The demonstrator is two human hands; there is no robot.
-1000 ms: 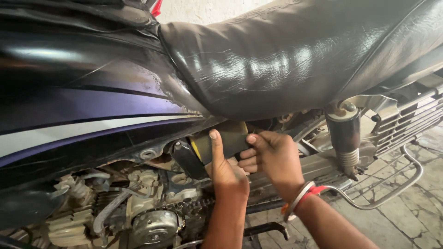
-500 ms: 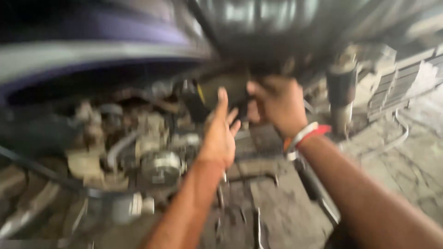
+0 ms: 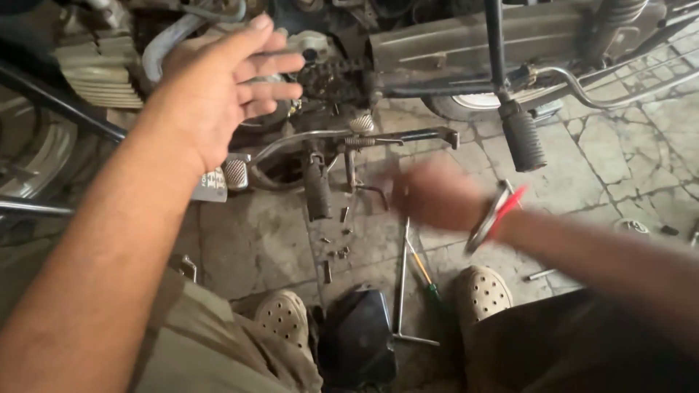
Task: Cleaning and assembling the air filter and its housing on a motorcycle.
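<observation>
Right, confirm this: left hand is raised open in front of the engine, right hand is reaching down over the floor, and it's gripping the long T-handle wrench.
One detail is wrong. In the head view the right hand, blurred, hangs above the T-handle wrench, which lies on the floor untouched. The left hand is raised open before the engine, as you said.
</observation>
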